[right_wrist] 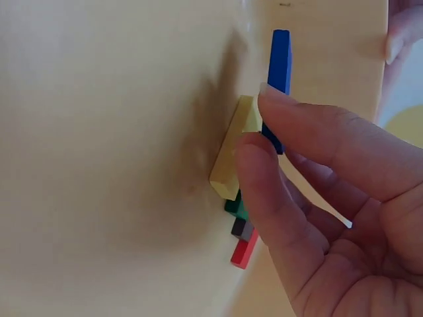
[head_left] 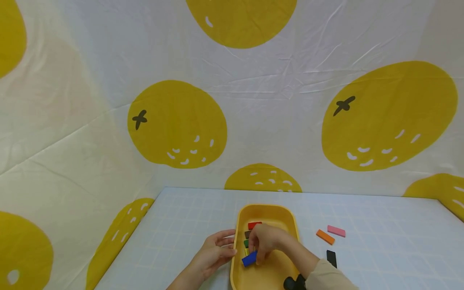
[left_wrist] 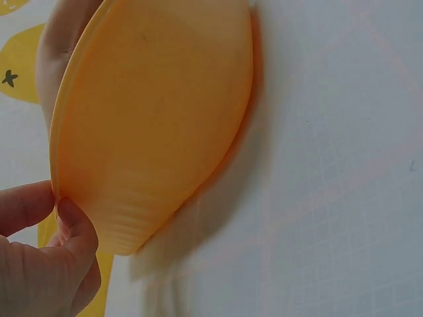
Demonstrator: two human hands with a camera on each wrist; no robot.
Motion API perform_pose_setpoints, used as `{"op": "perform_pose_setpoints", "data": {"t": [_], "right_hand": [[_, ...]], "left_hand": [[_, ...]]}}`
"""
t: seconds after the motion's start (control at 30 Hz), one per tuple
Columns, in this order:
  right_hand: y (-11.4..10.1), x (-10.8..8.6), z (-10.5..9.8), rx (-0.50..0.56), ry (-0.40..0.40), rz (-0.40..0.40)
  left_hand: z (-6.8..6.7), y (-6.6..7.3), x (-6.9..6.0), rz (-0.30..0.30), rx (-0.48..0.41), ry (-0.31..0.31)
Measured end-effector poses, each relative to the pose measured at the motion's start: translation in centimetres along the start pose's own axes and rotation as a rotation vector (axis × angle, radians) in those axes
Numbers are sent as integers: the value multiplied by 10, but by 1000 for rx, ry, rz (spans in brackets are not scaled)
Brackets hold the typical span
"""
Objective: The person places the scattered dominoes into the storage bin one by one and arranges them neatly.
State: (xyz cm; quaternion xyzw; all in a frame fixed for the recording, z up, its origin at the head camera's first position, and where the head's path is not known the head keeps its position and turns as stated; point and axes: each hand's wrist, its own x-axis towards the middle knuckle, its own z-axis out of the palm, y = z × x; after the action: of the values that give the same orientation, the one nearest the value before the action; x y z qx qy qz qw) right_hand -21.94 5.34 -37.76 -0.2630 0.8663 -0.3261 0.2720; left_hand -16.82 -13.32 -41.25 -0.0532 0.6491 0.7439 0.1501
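My right hand pinches a blue rectangular block between thumb and fingers, inside a yellow-orange plastic tray. In the right wrist view the blue block is held up beside a yellow block. Beyond that, a green block, a dark grey block and a red block make a row along the tray's left side. At the left rim, my left hand grips the tray; the left wrist view has thumb and finger pinching its edge.
On the white gridded table, right of the tray, lie an orange block, a pink block and a black block. A white cloth printed with yellow fruit hangs behind and to the left.
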Motion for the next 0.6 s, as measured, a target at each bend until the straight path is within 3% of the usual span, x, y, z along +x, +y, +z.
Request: {"op": "perform_pose_setpoints", "data": {"t": [0.6], "right_hand": [[3,5,5,-66,-4,72]], "left_hand": [[-1,-2,1,13,-17,-8]]}}
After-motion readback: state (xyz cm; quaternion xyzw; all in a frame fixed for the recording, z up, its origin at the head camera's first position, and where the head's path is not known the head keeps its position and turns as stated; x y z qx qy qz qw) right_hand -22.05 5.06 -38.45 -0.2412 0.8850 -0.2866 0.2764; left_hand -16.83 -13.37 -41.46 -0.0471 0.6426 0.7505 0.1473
